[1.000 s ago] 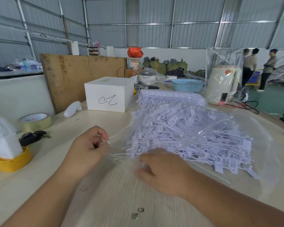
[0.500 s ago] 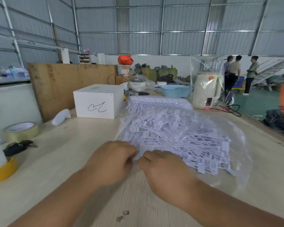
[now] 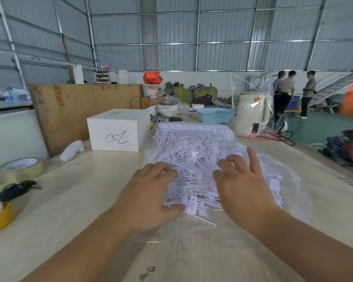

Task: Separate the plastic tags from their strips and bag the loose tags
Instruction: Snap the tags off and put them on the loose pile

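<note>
While both flat hands, left hand [image 3: 151,192] and right hand [image 3: 240,186], press the bag [image 3: 289,186] of loose tags [image 3: 194,169], squeeze air toward its near mouth.

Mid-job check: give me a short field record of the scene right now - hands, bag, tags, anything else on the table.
left hand: open, flat on the clear bag
right hand: open, fingers spread on the bag
clear bag: lies on the table, full of loose tags
uncut strips: stacked behind the bag
white box: beyond the bag, to the left
tape roll: far left
</note>
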### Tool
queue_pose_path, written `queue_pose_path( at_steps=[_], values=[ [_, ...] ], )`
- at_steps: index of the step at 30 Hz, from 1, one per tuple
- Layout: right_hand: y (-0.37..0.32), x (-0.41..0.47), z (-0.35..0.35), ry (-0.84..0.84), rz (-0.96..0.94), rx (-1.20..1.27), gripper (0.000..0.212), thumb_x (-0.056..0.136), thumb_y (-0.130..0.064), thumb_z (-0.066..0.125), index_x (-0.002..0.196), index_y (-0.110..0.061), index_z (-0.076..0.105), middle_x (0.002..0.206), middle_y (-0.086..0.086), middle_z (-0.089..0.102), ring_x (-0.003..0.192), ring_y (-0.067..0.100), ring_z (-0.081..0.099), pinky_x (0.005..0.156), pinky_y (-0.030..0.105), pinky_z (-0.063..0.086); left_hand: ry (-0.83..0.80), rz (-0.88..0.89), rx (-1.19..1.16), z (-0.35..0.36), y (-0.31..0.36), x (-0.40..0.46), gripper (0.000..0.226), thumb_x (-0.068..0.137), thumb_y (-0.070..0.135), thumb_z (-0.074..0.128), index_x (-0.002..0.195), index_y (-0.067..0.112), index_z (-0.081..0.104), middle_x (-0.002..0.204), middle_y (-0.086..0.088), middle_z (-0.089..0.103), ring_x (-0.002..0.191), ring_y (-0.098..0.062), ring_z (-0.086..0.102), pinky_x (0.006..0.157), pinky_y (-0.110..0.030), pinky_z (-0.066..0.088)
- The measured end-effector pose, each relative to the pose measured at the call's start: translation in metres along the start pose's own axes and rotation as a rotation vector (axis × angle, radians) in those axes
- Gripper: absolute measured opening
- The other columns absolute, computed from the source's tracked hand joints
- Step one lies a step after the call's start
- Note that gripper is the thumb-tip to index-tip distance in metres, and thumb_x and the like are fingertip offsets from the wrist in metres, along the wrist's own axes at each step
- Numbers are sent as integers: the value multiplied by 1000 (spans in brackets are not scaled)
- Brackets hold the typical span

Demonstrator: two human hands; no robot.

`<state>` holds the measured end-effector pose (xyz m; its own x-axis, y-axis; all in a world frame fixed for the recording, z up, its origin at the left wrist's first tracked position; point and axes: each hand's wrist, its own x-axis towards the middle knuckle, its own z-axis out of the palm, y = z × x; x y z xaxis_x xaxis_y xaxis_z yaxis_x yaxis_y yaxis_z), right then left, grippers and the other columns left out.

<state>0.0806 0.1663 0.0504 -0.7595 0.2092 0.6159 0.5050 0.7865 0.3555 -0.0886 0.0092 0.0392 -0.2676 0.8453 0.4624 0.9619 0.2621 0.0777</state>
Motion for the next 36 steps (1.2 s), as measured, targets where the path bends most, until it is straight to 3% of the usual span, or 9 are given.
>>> queue_pose_path(
  at_steps=[4, 7, 10, 13, 16, 20, 25, 29, 36],
  values=[
    [-2, -3, 5, -102, -52, 71, 32, 37, 0, 77, 63, -12, 62, 60, 5, 58, 54, 27, 59, 58, 33, 51, -111, 18, 166, 27, 18, 11, 82, 78, 65, 50, 148, 38, 16, 156, 6, 13, 140, -19, 17, 113, -36, 23],
    [-12, -7, 15, -259, -52, 99, 29, 52, -7, 75, 78, -15, 64, 75, 3, 61, 66, 23, 63, 47, 27, 38, -125, 17, 239, 43, 23, 13, 62, 91, 46, 42, 148, 38, 17, 156, -1, 20, 139, -23, 24, 110, -41, 32],
    [-18, -14, 20, -252, -118, 117, 39, 24, -13, 82, 57, -19, 62, 56, 0, 56, 46, 17, 57, 35, 24, 38, -99, 1, 296, 47, 22, 14, 48, 96, 34, 39, 143, 35, 32, 148, -2, 36, 131, -24, 37, 98, -40, 44],
    [-21, -17, 26, -222, -159, 146, 37, 27, -17, 82, 58, -20, 62, 60, -2, 57, 49, 18, 57, 39, 25, 43, -66, -10, 342, 40, 23, 15, 32, 92, 27, 47, 124, 30, 54, 121, 1, 55, 111, -24, 51, 81, -35, 48],
    [-18, -18, 29, -221, -162, 198, 19, 62, -27, 76, 75, -19, 64, 78, -1, 60, 71, 19, 61, 57, 30, 50, 14, 76, 419, 37, 31, 15, 22, 69, 23, 72, 91, 20, 68, 88, -3, 63, 81, -27, 62, 69, -35, 50],
    [-14, -23, 25, -132, -120, 340, 21, 80, -36, 67, 73, -16, 65, 75, 0, 60, 70, 19, 59, 59, 32, 51, 107, 216, 402, 41, 38, 13, 41, 71, 45, 68, 98, 13, 66, 97, -4, 62, 90, -26, 58, 80, -39, 51],
    [-12, -21, 19, -84, -166, 290, 25, 52, -21, 85, 57, -19, 61, 59, -2, 56, 52, 18, 57, 44, 25, 47, 56, 230, 488, 35, 44, 30, 23, 60, 37, 79, 68, 21, 65, 66, 2, 61, 66, -19, 60, 69, -31, 50],
    [-14, -22, 19, 53, -142, 373, 30, 58, -22, 88, 58, -15, 59, 56, 0, 54, 49, 21, 55, 43, 26, 46, 9, 198, 464, 34, 55, 47, 24, 50, 26, 82, 54, 25, 59, 52, 6, 55, 52, -15, 57, 59, -26, 45],
    [0, -37, 25, 9, -157, 390, 13, 67, -21, 72, 68, -17, 60, 68, -1, 56, 61, 20, 57, 51, 27, 49, -21, 70, 424, 36, 57, 50, 13, 80, 26, 56, 92, 21, 54, 94, 0, 59, 93, -24, 54, 87, -38, 32]
  ],
)
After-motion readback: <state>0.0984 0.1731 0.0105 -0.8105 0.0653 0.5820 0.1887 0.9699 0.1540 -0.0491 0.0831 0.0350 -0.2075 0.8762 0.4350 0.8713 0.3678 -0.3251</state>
